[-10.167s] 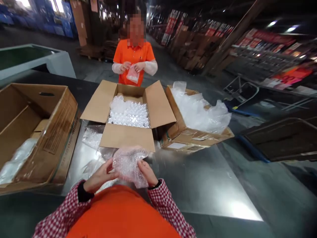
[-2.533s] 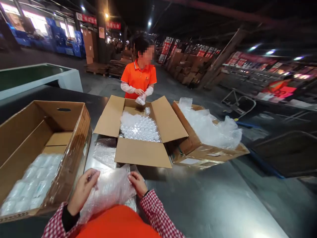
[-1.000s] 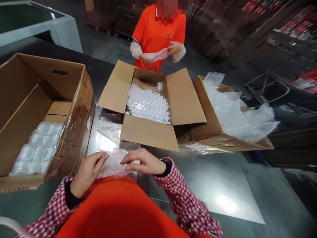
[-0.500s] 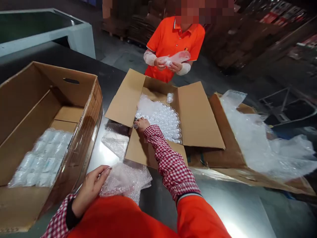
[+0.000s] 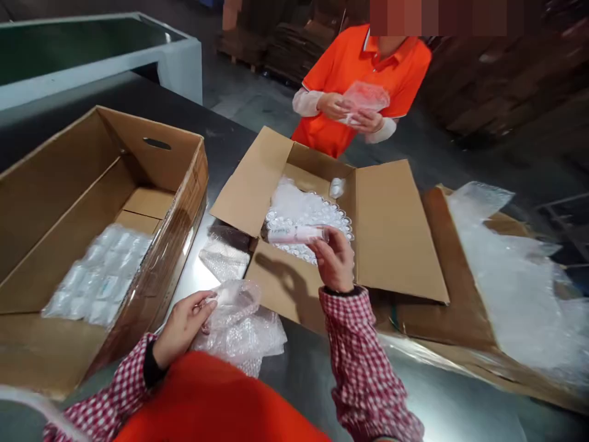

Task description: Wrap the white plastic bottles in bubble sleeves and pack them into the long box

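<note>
Left grip (image 5: 184,325) pinches the mouth of a bubble-wrap bag (image 5: 239,325) that lies on the metal counter (image 5: 437,399), fingers closed on its edge. Right grip (image 5: 334,261), just beyond and to the right of it, is closed around a small white bottle (image 5: 294,234) held sideways above the near flap of the open carton (image 5: 391,227). Past that grip, rows of bottles (image 5: 313,215) fill the carton. Farther off, across the carton, a person in an orange shirt (image 5: 363,67) holds a small bag (image 5: 365,98) in both hands.
</note>
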A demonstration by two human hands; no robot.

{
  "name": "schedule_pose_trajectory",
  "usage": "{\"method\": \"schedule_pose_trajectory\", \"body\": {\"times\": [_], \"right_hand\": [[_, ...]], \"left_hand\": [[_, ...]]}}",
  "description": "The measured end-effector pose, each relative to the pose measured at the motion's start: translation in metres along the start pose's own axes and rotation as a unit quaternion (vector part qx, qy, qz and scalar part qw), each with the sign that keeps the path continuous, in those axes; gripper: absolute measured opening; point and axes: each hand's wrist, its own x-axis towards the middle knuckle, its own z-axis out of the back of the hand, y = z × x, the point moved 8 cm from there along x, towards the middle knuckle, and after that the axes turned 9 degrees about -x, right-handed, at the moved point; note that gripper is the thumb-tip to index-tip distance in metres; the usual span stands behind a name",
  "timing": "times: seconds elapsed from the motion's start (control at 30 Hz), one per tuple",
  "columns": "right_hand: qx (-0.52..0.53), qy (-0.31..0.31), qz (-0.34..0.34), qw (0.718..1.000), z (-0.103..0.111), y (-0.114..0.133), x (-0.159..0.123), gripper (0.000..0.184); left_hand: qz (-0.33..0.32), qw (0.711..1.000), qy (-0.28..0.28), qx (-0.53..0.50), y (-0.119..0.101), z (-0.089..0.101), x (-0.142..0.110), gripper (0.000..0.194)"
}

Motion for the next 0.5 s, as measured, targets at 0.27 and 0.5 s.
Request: {"method": "schedule_pose_trajectory", "body": {"times": [0.27,0.5], "right_hand": [[-0.087,0.307,0.215,0.923,-0.075,0.140,-0.125,0.039],[-0.408,0.386,0.201,0.803,-0.143,0.094,-0.192,0.023]], "left_hand": [[-0.090,0.994,-0.008,0.059,-0.020,-0.013,-0.019,0.053],[-0.151,0.985,0.024,0.084,-0.027,-0.032,-0.049,0.045]]}}
